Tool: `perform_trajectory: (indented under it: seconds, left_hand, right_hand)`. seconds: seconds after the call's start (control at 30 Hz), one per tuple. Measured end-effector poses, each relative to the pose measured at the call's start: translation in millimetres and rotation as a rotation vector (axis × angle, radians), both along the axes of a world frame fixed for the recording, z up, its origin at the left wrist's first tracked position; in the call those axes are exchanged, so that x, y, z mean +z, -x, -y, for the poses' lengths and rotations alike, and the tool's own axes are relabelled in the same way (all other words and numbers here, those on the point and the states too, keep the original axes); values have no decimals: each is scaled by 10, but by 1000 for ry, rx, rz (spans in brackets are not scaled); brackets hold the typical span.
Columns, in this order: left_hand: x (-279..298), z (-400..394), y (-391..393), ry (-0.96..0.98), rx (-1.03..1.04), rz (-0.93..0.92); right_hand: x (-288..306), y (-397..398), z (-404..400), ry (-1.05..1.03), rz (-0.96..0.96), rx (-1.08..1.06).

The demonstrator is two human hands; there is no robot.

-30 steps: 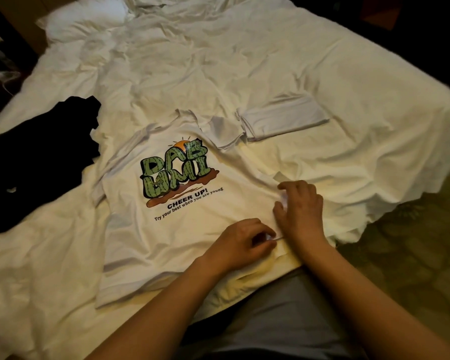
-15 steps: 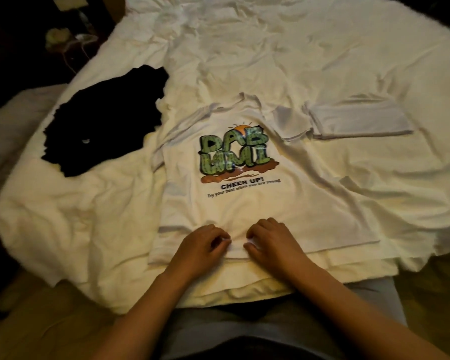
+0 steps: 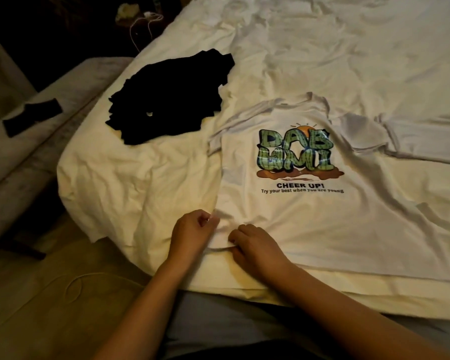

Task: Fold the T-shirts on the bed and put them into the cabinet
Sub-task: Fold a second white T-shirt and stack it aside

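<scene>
Nearest the camera, both forearms reach over the bed's (image 3: 140, 183) near edge. The left hand (image 3: 192, 231) sits at the lower left corner of the white T-shirt (image 3: 309, 224), fingers curled with the fingertips pinching the hem there. Just beside it, the right hand (image 3: 256, 246) has its fingers curled onto the same hem, bunching a small ridge of fabric between the two hands; the thumb seems tucked under the cloth.

The white T-shirt lies flat and face up on the white sheet, its green lettering print (image 3: 296, 152) and the words "CHEER UP!" readable, collar pointing away from the person. Nothing lies on top of it. Its right sleeve spreads toward a folded white garment (image 3: 424, 144) lying just beyond on the right.

Farther off on the left, a crumpled black T-shirt (image 3: 166, 97) lies on the sheet, apart from the white one. Off the bed at left, a dark strip (image 3: 33, 115) rests on a pale surface, and a white cable (image 3: 143, 22) hangs in the dark far corner.

Half a second ago both hands were nearer the hem's middle; they now sit at its left corner.
</scene>
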State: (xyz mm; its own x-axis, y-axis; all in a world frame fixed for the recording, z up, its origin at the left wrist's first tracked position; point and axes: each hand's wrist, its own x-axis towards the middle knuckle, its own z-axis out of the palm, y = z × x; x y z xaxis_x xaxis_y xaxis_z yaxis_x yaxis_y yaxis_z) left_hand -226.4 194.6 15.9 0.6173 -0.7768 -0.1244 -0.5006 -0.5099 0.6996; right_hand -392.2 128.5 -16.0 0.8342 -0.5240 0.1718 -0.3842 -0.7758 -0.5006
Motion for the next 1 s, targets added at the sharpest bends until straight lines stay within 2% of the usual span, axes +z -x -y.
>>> perform_trajectory:
  seconds: [0.07,0.2,0.37,0.5,0.6,0.7,0.87,1.0]
  left_hand:
    - [57,22,-59,-22,-32,-19]
    - [93,-66,-164,7,44,-152]
    - [97,-148,-121,-53,-25,-16]
    - [131,-145,-183,-129,-86,35]
    - [132,-159,-233,-177,-120,49]
    - [128,-125,-240,-132,-96,74]
    - [141,110,-269,-21,-15,87]
    - [107,412,-366,46,4,19]
  right_hand:
    - [53,-6,-1,-3,25,3]
    - [139,45,-72,24,136,11]
    - [42,58,-168,27,86,84]
    - [138,37,-167,29,152,93]
    - [131,30,-144,0,57,143]
    - [85,32,-75,-46,17,107]
    - [100,-126,251,-14,133,-30]
    - [69,-325,635,10,68,-114]
